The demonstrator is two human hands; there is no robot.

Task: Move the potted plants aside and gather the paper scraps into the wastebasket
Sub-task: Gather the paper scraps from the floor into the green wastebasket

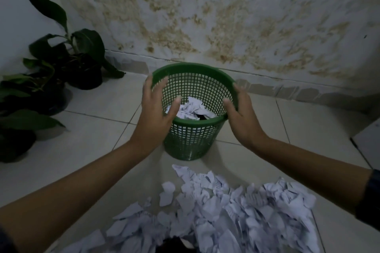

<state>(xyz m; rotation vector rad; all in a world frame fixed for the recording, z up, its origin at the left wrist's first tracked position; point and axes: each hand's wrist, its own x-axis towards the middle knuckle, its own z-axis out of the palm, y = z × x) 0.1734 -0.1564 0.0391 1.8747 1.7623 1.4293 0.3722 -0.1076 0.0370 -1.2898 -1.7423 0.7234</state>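
I see the green plastic mesh wastebasket standing on the pale tiled floor near the stained wall, some torn white paper scraps already inside. My left hand and right hand flank its rim, fingers straight and released, gripping nothing. A big heap of scraps lies on the floor nearer me. Dark-leaved potted plants stand aside at left.
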